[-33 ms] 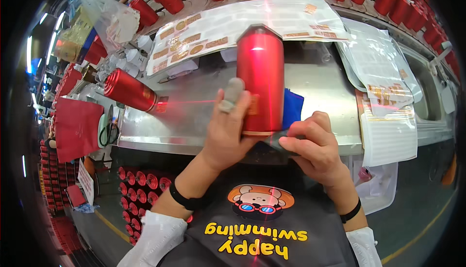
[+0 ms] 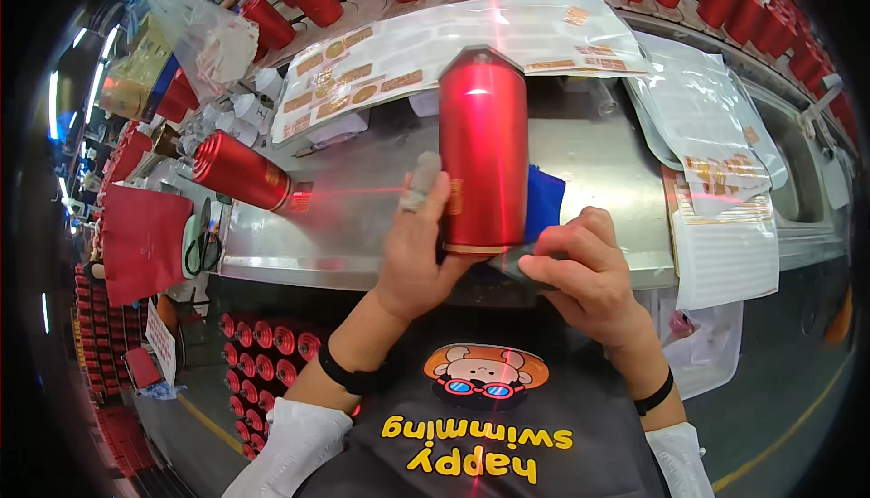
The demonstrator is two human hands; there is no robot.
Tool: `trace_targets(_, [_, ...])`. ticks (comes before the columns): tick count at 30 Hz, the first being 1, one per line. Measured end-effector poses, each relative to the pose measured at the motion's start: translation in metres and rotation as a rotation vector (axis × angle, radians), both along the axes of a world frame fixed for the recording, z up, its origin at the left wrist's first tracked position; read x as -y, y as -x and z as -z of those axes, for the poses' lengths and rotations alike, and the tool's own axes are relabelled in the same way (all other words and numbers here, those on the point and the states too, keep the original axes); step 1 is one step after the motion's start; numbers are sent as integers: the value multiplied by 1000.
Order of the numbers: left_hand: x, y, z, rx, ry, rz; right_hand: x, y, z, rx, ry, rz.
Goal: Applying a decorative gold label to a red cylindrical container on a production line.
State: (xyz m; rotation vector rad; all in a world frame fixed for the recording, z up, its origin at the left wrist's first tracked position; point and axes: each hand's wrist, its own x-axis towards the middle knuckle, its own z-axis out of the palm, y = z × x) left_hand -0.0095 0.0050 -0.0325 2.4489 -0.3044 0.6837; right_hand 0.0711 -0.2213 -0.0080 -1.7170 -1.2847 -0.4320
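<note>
Red bottle [image 2: 483, 149] stands gripped by left hand [image 2: 419, 249]; right hand [image 2: 584, 271] pinches beneath it.

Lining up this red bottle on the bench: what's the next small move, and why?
Probably press the left thumb down on the small gold label at the red bottle side. The left hand grips the bottle there, and the right hand steadies its base over the blue cloth.

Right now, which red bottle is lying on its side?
The red bottle at the left of the steel bench, untouched; the hands hold another one upright.
</note>
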Motion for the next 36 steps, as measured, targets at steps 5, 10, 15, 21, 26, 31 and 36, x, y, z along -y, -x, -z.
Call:
trace_targets(5, [8,-5,-27,68,-252,-72,3,-3,1,-21,15,-4])
trace_targets(10, [9,-9,-14,58,-179,-36,8,-4,16,-21,-23,-7])
trace_targets(15, [3,-6,-1,12,60,12,28,-7,6,-6,54,8])
trace_targets(21, [2,-7,7,32,77,27,94,-31,-33,-225,156,417])
trace_targets(26, [3,-6,3,37,43,28,193,-150,-35,49,532,726])
trace_targets(31, [2,-7,11,20,77,43,294,-251,-9,-160,1039,1071])
trace_targets(36, [-3,-1,17,-37,88,28,293,-282,7,-364,1269,1260])
